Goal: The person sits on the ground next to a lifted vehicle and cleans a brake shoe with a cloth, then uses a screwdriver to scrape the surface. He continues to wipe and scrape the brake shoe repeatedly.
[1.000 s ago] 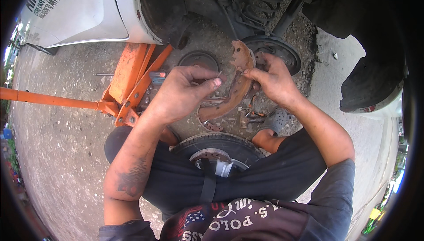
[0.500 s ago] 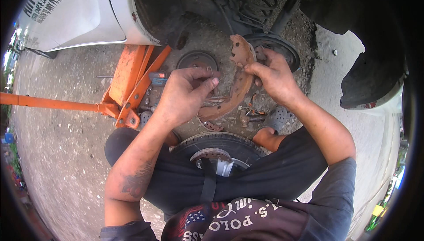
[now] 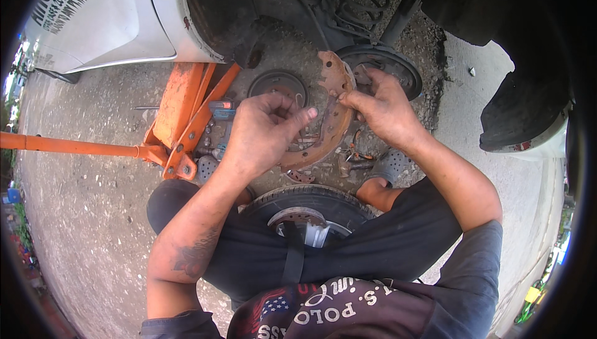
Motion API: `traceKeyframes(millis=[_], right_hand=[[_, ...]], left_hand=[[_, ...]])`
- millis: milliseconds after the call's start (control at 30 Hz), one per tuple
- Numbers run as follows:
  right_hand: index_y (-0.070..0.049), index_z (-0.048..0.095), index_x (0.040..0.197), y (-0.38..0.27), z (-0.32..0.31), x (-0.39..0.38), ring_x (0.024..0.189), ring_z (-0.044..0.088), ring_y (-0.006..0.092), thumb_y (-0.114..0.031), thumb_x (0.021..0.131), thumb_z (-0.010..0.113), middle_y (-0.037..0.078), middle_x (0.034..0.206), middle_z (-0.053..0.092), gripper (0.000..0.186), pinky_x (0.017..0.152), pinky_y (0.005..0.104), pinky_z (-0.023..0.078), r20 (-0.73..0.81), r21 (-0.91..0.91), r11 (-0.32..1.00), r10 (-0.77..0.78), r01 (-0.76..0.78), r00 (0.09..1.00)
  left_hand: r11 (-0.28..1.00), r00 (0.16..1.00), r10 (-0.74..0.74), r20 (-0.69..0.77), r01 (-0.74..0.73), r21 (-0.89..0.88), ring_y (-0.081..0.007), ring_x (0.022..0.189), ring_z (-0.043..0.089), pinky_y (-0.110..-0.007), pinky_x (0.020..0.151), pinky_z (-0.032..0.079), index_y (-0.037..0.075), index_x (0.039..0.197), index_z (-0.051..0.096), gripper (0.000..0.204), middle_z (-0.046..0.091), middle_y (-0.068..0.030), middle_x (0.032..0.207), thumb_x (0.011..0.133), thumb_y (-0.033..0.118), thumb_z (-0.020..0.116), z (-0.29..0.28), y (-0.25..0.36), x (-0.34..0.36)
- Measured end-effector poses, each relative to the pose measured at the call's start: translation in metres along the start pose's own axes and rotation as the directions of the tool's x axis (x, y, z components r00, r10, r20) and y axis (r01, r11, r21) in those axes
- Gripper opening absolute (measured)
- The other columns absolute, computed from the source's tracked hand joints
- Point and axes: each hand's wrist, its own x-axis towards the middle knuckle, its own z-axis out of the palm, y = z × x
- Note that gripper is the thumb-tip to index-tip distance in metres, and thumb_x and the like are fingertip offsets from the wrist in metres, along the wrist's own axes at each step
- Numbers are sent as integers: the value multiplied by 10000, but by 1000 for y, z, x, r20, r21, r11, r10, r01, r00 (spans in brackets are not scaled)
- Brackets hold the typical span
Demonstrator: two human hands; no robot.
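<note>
A rusty, curved brake shoe (image 3: 337,129) is held up in front of me. My right hand (image 3: 387,106) pinches its upper part between thumb and fingers. My left hand (image 3: 266,129) is closed with thumb and fingers together, left of the shoe. From its fingertips sticks out a thin hooked wire (image 3: 300,99), and the rest of that piece is hidden in the hand. Just beyond my right hand is the round brake backing plate (image 3: 407,73) on the axle. On the ground behind my left hand lies a round brake drum (image 3: 278,82).
An orange jack (image 3: 180,112) with a long handle stands at the left under the white car body (image 3: 118,22). A tyre (image 3: 261,201) lies between my legs, a second brake shoe (image 3: 297,216) on it. Small parts and hand tools (image 3: 357,164) lie near my feet. A coil spring (image 3: 367,3) hangs above.
The brake shoe has tilted slightly and shifted a little left, with my right hand still on it. My left hand has turned slightly, and the wire hook shows more clearly.
</note>
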Motion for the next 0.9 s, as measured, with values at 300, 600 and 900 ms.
traceKeyframes(millis=[300,600,900], right_hand=[[176,582,1215,-1,3,-2,897,722,269,-327,838,740,254,959,725,648,814,357,555,33,91,993,-75,72,997],[131,614,1147,-1,12,-4,853,704,190,-357,903,760,188,941,722,565,719,333,560,150,290,957,-68,22,986],[73,565,1244,0,12,-4,891,649,122,-283,941,741,86,1034,686,500,759,277,547,198,327,945,-40,-28,979]], left_hand=[[992,992,123,-3,-123,1,-112,680,653,-273,612,515,-61,944,727,259,696,-77,746,893,187,783,1,-6,-1],[954,964,261,-56,-249,166,-326,695,686,-388,644,525,-41,969,738,225,691,-197,803,898,172,732,13,-12,-2],[883,932,350,100,-363,298,-175,754,687,-292,684,545,-85,987,712,204,696,-114,794,983,100,626,-2,-4,-2]])
